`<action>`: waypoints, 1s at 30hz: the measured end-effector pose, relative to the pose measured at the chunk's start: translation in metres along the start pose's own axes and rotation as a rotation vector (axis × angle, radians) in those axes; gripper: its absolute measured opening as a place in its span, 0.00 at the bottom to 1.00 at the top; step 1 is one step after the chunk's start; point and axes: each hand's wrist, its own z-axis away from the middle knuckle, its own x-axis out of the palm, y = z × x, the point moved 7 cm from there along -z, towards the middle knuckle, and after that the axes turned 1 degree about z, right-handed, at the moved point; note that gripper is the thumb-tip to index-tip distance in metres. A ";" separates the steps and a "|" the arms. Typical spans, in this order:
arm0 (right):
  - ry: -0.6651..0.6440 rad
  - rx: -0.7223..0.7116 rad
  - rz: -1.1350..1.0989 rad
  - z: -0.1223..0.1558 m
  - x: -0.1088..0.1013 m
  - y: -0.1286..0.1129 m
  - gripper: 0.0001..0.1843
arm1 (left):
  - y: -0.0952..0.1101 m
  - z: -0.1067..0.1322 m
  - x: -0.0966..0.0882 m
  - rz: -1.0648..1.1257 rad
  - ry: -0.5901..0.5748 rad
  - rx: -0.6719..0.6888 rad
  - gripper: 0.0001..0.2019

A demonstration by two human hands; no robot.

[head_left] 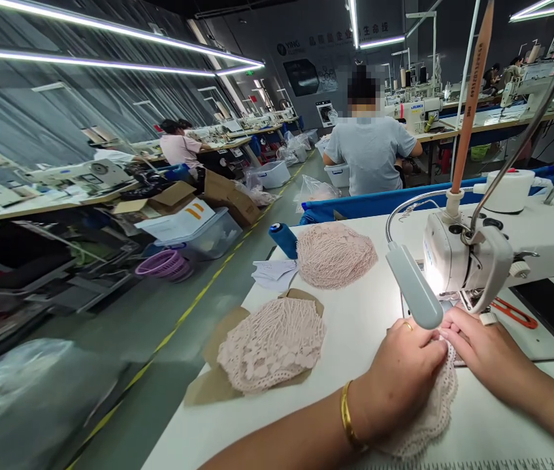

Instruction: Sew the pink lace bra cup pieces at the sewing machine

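Observation:
My left hand (399, 375) rests on a piece of pink lace (431, 411) on the white table (355, 326), fingers curled down on it, a ring and a gold bangle showing. My right hand (477, 346) presses the same lace just right of it, fingertips near the needle area of the white sewing machine (463, 258). The machine's grey lamp (414, 294) hangs over my left knuckles. The needle itself is hidden.
A stack of pink lace lies on brown paper (272, 343), another heap (336, 254) behind it beside a blue thread cone (284, 238). Red-handled snips (515, 313) lie right of the machine. A person in a grey shirt (370, 153) sits ahead; boxes and bins line the aisle.

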 end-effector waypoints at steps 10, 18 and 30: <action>-0.006 -0.288 0.076 0.009 -0.010 -0.011 0.16 | -0.003 0.001 -0.001 0.012 -0.033 -0.043 0.06; 0.110 -0.381 0.228 0.007 -0.020 -0.028 0.19 | -0.008 -0.002 0.001 0.004 0.014 -0.046 0.09; 0.221 -0.384 0.401 0.006 -0.019 -0.022 0.17 | -0.012 -0.007 0.005 -0.036 0.054 -0.064 0.05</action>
